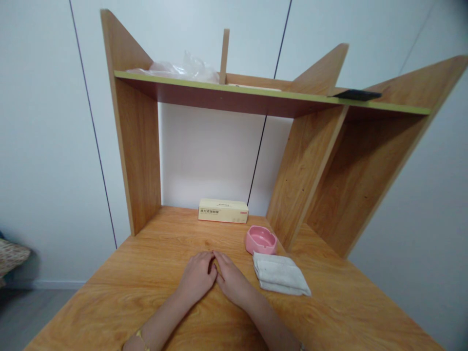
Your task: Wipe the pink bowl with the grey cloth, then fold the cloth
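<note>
My left hand (200, 273) and my right hand (231, 279) rest on the wooden desk (153, 265), with their fingertips meeting. Both show their backs, fingers stretched forward and angled inward; nothing shows in either. The undersides of the fingers are hidden. Right of my right hand lies a folded light-grey cloth (281, 274). Just behind the cloth stands a pink ashtray (261, 240) with notches in its rim, close to the upright panel. Farther back, a cream cling film box (223, 211) lies lengthwise near the wall. Neither hand touches these items.
A wooden shelf unit (135, 156) rises from the desk's back, with an upright divider (307, 170) on the right. On its upper shelf (204, 92) lie a clear plastic bag (183, 69) and a dark flat object (357, 94). Patterned fabric (12, 256) shows at far left.
</note>
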The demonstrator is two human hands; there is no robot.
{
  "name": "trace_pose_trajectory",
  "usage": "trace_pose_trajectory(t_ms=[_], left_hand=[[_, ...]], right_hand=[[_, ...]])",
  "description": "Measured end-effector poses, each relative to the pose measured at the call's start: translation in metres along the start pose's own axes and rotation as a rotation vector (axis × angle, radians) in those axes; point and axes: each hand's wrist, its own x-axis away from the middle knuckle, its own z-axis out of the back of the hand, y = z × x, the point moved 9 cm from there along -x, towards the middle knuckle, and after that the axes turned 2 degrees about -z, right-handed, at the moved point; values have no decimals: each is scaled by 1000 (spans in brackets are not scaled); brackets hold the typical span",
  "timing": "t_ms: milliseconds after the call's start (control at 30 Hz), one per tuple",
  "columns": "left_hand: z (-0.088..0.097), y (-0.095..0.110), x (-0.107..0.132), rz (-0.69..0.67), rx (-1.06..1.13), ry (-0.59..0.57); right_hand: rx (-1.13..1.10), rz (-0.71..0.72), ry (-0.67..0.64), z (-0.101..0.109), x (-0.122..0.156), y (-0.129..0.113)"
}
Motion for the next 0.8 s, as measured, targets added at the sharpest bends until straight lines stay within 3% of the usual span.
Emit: trace_pose_trajectory(t_ms=[800], left_hand=[[1, 1, 0, -13, -22, 1]], right_hand=[[40, -7, -16, 0, 1, -2]])
